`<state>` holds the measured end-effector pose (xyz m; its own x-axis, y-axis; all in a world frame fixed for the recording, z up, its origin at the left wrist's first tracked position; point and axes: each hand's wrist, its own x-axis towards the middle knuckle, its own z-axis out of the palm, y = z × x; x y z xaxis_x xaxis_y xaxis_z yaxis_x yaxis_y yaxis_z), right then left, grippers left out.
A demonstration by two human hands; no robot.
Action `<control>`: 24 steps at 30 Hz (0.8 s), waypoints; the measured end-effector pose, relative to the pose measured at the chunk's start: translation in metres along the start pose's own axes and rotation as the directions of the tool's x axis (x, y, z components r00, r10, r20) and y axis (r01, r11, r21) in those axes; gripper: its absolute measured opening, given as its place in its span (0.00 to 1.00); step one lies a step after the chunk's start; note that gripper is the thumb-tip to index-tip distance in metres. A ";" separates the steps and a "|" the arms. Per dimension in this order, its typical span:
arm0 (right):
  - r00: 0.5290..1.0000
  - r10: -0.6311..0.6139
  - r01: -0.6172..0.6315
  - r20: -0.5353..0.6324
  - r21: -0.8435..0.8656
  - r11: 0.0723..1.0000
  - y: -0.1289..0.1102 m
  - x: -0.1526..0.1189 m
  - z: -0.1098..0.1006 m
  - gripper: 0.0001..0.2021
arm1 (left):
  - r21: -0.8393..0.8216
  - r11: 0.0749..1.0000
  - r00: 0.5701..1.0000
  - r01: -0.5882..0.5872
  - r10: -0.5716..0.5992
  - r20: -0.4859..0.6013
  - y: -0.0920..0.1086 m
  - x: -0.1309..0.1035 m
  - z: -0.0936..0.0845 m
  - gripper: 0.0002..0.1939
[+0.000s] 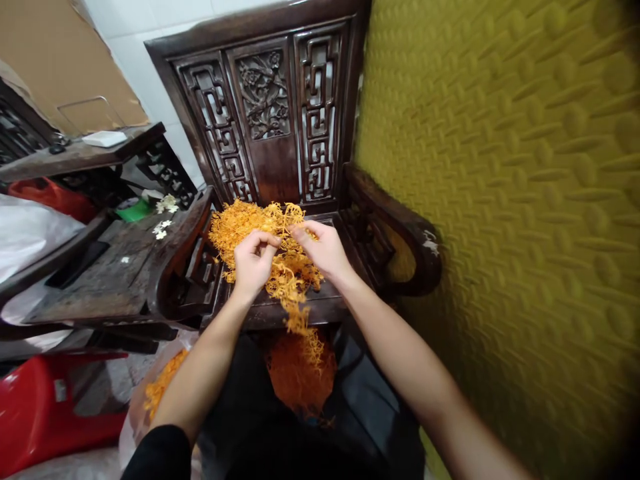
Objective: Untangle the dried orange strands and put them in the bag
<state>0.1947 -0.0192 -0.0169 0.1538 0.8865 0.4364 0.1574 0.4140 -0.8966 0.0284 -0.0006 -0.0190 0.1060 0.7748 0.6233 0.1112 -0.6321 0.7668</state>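
Observation:
A heap of orange, branching plastic-like pieces (pixel 240 223) lies on the seat of a dark carved wooden chair (pixel 273 163). Over the heap, my left hand (pixel 256 259) is closed in a pinch on the left side of a strand of orange pieces (pixel 293 293). The strand hangs over the seat's front edge, down between my legs. Close by on the right, my right hand (pixel 320 245) pinches orange pieces at its fingertips, near the top of the heap. The two hands are a small gap apart.
A second wooden chair (pixel 100 287) at the left holds green tape (pixel 134 210) and pale pieces (pixel 161 229). Lower left are a red plastic stool (pixel 30 413) and a clear bag with orange pieces (pixel 163 383). A yellow-green textured surface (pixel 500 200) rises along the right. An orange-red container or bag (pixel 300 373) is below.

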 end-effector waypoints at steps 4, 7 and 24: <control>0.986 0.005 -0.014 -0.166 -0.055 0.998 0.006 0.002 0.001 0.22 | 0.025 0.998 0.998 -0.050 0.051 -0.039 0.013 0.001 0.003 0.12; 0.954 0.064 -0.083 -0.292 -0.051 0.995 0.022 0.011 -0.014 0.22 | -0.007 1.000 0.998 -0.019 0.018 -0.062 0.016 0.004 -0.003 0.13; 0.946 0.308 -0.275 -0.099 0.254 0.927 -0.001 0.001 0.003 0.32 | -0.017 0.991 0.966 0.130 -0.123 0.228 0.004 -0.005 -0.002 0.09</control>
<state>0.1921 -0.0182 -0.0156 0.2909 0.9457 0.1447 -0.1444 0.1929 -0.9705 0.0264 -0.0076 -0.0186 0.3140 0.8234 0.4727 0.1069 -0.5253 0.8442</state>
